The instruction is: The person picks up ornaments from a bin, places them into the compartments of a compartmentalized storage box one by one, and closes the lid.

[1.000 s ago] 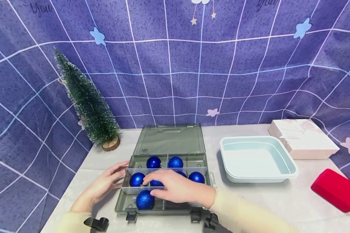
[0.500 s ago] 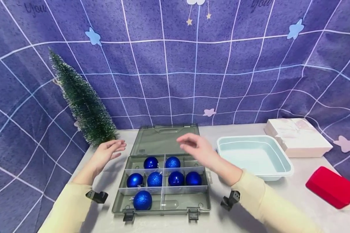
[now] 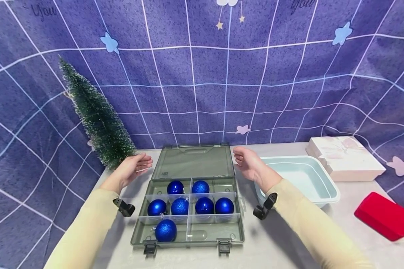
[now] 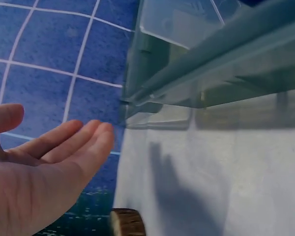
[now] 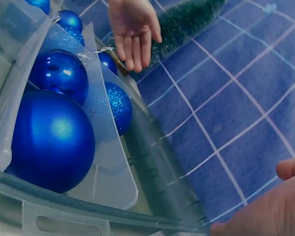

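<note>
Left hand (image 3: 131, 170), right hand (image 3: 254, 168): fingers loosely extended, empty | right has left compartment box (image 3: 218, 228); I see blue baubles (image 3: 204, 206) untouched

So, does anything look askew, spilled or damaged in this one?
Nothing looks spilled or damaged; the seven blue balls sit inside the open case. Only the green tree leans left in the head view, possibly just wide-angle distortion.
</note>
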A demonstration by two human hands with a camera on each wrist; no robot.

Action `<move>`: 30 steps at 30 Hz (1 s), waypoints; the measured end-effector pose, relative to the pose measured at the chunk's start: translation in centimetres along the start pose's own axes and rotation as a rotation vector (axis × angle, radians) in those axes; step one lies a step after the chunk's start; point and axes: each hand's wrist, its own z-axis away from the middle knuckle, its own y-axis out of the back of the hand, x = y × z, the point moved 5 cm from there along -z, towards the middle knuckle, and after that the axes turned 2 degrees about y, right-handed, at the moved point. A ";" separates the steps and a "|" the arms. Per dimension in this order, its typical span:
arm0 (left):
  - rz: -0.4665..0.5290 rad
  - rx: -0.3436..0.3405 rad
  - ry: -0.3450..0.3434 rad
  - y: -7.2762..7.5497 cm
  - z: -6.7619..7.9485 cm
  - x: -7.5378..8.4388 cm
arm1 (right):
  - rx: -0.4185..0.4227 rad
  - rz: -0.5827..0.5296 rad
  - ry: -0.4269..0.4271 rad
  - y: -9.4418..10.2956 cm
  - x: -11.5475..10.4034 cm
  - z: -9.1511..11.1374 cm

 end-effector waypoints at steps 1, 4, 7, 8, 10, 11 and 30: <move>0.011 0.005 0.019 0.0 -0.3 -0.3 | 0.009 -0.010 -0.013 0.2 0.2 -0.2; 0.007 0.023 0.081 0.2 -1.1 -1.0 | 0.049 -0.014 -0.044 0.6 0.7 -0.7; 0.021 0.022 0.143 0.4 -1.5 -1.6 | 0.070 0.012 -0.054 0.7 1.3 -1.1; 0.023 0.012 0.159 0.4 -1.5 -1.7 | 0.079 0.020 -0.052 0.7 1.5 -1.2; 0.041 -0.014 0.191 0.2 -1.5 -1.8 | 0.084 0.038 -0.052 0.7 1.7 -1.2; 0.052 -0.025 0.206 0.1 -1.5 -1.9 | 0.086 0.045 -0.055 0.7 1.8 -1.2; 0.112 -0.020 0.237 -1.1 -1.6 -1.9 | 0.080 0.098 -0.098 0.1 2.3 -1.2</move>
